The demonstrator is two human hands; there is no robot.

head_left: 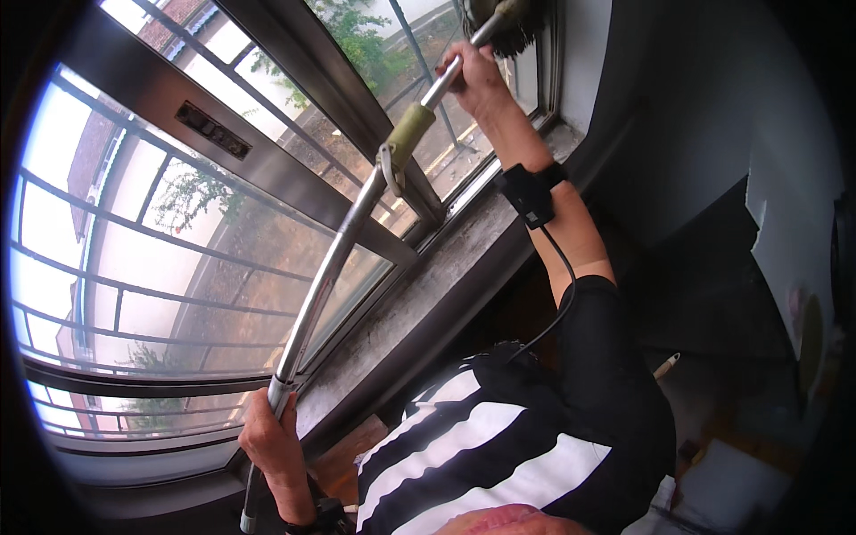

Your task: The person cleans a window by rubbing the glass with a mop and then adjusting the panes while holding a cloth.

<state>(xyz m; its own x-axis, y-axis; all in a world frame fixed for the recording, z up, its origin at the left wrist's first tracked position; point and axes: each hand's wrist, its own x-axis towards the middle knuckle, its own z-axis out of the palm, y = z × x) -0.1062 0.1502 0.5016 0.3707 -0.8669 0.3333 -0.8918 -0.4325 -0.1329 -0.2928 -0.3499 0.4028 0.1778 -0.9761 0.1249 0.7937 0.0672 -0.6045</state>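
A long metal mop handle (328, 281) slants across the sliding window from lower left to upper right. My left hand (275, 435) is closed around its lower end, with a thin wire loop and a capped tip hanging below. Higher up, my right hand (478, 77) grips the narrower metal shaft just below the mop head (511, 30). That head is dark and fringed, partly cut off by the picture's top edge, and lies over the window's right end. Between my hands, the handle carries a yellow-green sleeve (411, 134) with a pale hook-like lever (390, 170).
Behind the handle are metal window frames (267, 160) with a recessed latch (212, 129) and outside bars. A stained sill (401, 314) runs beneath. A wall (585, 67) flanks the right end. A black device (528, 195) with a cable is strapped to my right forearm.
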